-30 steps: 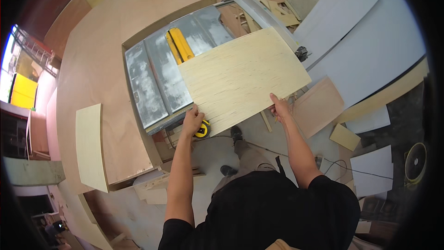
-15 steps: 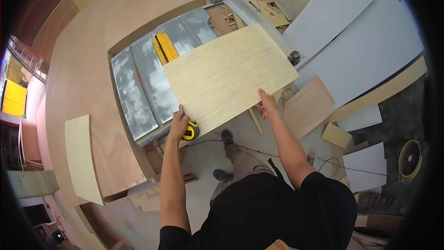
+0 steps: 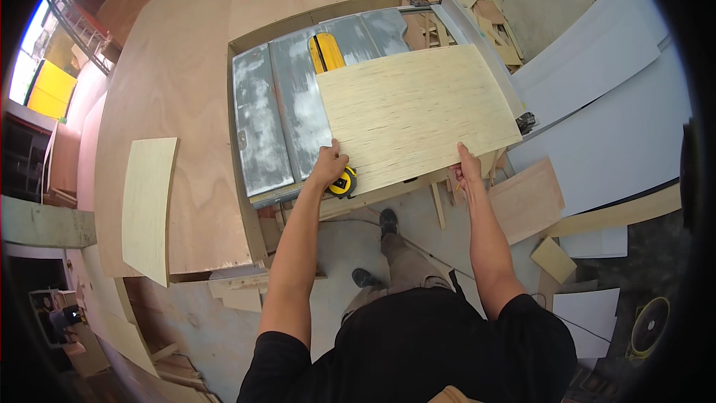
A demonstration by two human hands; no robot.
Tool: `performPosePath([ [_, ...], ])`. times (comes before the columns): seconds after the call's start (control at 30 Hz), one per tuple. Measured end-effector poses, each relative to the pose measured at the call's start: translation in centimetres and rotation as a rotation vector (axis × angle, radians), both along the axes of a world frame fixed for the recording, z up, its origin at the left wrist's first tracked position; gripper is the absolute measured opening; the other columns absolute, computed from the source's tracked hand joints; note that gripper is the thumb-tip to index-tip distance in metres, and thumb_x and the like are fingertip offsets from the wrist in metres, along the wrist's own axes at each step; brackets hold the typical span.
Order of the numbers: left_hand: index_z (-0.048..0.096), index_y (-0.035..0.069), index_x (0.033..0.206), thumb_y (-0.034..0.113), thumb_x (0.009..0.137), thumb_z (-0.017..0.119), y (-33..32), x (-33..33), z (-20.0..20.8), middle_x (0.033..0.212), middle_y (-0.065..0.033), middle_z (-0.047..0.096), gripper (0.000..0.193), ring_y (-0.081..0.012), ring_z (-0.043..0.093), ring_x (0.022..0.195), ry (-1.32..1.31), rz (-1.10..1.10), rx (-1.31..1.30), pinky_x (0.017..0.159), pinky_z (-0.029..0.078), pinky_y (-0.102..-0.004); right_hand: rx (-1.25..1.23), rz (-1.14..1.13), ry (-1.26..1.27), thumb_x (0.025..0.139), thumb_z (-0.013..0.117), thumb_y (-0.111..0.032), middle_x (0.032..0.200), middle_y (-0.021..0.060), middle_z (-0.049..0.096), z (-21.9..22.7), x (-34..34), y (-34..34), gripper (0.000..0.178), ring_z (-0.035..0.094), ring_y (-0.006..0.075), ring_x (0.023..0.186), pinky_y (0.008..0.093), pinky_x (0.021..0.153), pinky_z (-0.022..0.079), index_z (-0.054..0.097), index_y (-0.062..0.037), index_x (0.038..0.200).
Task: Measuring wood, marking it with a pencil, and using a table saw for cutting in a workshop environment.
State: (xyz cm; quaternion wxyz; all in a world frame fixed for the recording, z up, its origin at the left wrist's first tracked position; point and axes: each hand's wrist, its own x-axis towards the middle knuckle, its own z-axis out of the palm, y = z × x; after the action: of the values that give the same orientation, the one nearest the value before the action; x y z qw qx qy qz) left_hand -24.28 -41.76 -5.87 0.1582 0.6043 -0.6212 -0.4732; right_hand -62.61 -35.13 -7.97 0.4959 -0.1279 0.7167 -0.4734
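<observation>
Plywood panel (image 3: 418, 116), mid-frame, partly covers the grey table (image 3: 261, 130), not yet released: left hand (image 3: 328, 166) and right hand (image 3: 468, 169) clamp its edges.

My left grip (image 3: 329, 164) holds a plywood panel (image 3: 418, 116) by its left edge, beside a yellow tape measure (image 3: 342, 182); my right grip (image 3: 466, 167) holds the near edge. Panel partly covers the grey counter (image 3: 257, 119).

"Anything different?"

"The pale board (image 3: 421, 116) now lies farther up the metal table (image 3: 257, 119) than a second ago, covering more of the yellow insert (image 3: 326, 52)."

"And the hands?"

"Left hand (image 3: 328, 166) and right hand (image 3: 468, 166) are farther forward with it, the tape measure (image 3: 343, 182) too."
</observation>
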Motion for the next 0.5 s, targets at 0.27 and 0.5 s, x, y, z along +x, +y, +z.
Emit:
performPosePath([
  [0.27, 0.029, -0.009, 0.145, 0.029, 0.087, 0.056, -0.9, -1.0, 1.9, 0.126, -0.0326, 0.047, 0.074, -0.0455, 0.056, 0.111, -0.304, -0.067, -0.104, 0.096, 0.047, -0.0448, 0.000, -0.026, 0.023, 0.087, 0.064, -0.049, 0.052, 0.0052, 0.056, -0.1, 0.4, -1.1, 0.041, 0.036, 0.0080, 0.034, 0.0231, 0.032, 0.025, 0.061, -0.0085, 0.084],
  [0.5, 0.018, -0.001, 0.151, 0.025, 0.085, 0.058, -1.4, -3.2, 4.7, 0.132, -0.0300, 0.048, 0.081, -0.0430, 0.058, 0.113, -0.496, -0.100, -0.058, 0.094, 0.050, -0.0451, 0.005, -0.059, 0.053, 0.086, 0.064, -0.050, 0.052, 0.0040, 0.056, 0.0, -0.1, -0.6, 0.041, 0.034, 0.0092, 0.033, 0.0246, 0.033, 0.028, 0.062, -0.0088, 0.084],
])
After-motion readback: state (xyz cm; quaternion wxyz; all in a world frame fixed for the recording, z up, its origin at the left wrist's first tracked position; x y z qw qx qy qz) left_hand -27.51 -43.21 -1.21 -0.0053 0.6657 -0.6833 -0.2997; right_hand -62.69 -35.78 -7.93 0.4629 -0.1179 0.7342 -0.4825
